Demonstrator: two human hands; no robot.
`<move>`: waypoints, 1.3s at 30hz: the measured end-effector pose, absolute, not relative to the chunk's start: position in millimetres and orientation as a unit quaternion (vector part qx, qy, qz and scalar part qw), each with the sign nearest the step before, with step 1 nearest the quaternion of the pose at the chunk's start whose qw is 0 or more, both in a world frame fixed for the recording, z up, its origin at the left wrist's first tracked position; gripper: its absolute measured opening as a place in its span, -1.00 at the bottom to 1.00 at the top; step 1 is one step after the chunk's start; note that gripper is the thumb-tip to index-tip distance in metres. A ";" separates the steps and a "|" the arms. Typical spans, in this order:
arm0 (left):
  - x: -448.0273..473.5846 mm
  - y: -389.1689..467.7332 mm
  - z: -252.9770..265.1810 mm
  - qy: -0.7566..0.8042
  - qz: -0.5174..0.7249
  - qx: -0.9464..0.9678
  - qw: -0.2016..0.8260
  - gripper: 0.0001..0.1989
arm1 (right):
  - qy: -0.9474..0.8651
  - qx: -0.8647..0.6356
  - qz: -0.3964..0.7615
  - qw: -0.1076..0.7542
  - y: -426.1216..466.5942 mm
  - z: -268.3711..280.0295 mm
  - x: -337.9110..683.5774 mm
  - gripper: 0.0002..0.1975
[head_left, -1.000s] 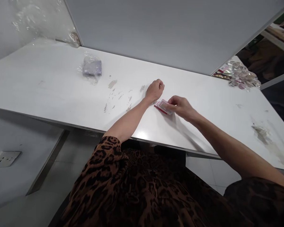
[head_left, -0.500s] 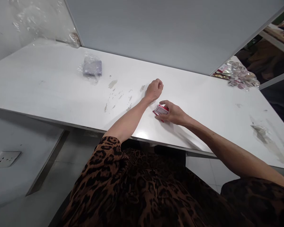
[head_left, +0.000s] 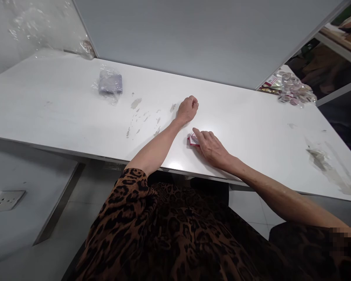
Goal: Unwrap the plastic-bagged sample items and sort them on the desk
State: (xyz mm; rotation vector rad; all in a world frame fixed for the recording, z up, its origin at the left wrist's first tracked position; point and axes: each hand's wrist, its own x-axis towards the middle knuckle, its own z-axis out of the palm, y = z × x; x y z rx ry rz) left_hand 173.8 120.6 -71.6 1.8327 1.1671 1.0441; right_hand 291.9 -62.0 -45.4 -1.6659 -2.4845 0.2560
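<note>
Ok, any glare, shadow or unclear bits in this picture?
Head view: glare whitens the table near its front edge; a soft shadow lies by the right hand; the right sleeve is dark and partly pixelated; print on the red-and-white packet is too small to read.

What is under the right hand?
Part of a red-and-white item shows beside the right hand; the rest is covered, and anything beneath the palm is hidden.

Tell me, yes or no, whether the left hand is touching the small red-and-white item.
No, the left hand is curled apart from the small red-and-white item, which the right hand partly covers.
</note>
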 end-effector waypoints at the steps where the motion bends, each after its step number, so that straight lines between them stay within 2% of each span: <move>1: 173.3 120.3 -71.7 0.452 0.404 0.711 0.357 -0.85 | -0.818 -0.557 0.110 0.096 -61.7 -44.5 296.6 -0.35; 4: 172.1 119.3 -70.9 0.448 0.402 0.716 0.355 -0.86 | -0.737 -0.591 0.249 0.212 -58.5 -38.6 313.3 -0.35; 8: 172.9 111.2 -66.3 0.418 0.404 0.707 0.402 -0.89 | -0.524 -0.596 0.489 0.363 -49.6 -29.2 333.2 -0.46; 10: 175.3 100.6 -63.5 0.381 0.391 0.710 0.445 -0.85 | -0.455 -0.560 0.560 0.408 -45.5 -27.6 339.1 -0.50; 13: 180.3 78.0 -60.9 0.299 0.354 0.749 0.475 -0.67 | -0.421 -0.508 0.604 0.447 -42.6 -30.2 340.3 -0.46; 16: 183.5 58.1 -60.1 0.244 0.312 0.781 0.483 -0.65 | -0.411 -0.500 0.596 0.475 -43.9 -35.6 333.3 -0.49; 21: 182.3 53.2 -59.8 0.251 0.283 0.766 0.520 -0.63 | -0.428 -0.514 0.569 0.479 -49.3 -41.5 325.2 -0.44; 25: 182.1 65.0 -63.5 0.270 0.334 0.764 0.481 -0.67 | -0.503 -0.546 0.459 0.488 -49.3 -39.9 345.7 -0.38; 27: 181.9 71.5 -67.1 0.285 0.364 0.767 0.444 -0.70 | -0.560 -0.604 0.363 0.435 -47.6 -36.6 364.4 -0.39; 29: 181.1 77.6 -70.9 0.303 0.382 0.769 0.414 -0.72 | -0.613 -0.662 0.264 0.341 -46.0 -33.5 382.9 -0.43; 31: 180.1 83.0 -74.5 0.318 0.392 0.766 0.397 -0.71 | -0.659 -0.685 0.179 0.252 -45.5 -32.7 397.0 -0.49; 33: 179.3 87.2 -77.5 0.326 0.396 0.763 0.395 -0.70 | -0.693 -0.681 0.129 0.200 -47.2 -35.3 405.8 -0.53; 36: 178.0 90.3 -79.7 0.335 0.389 0.761 0.397 -0.70 | -0.695 -0.686 0.116 0.181 -53.3 -41.9 416.7 -0.59; 39: 175.5 89.5 -78.7 0.352 0.378 0.759 0.395 -0.71 | -0.618 -0.732 0.165 0.236 -59.2 -43.4 437.8 -0.56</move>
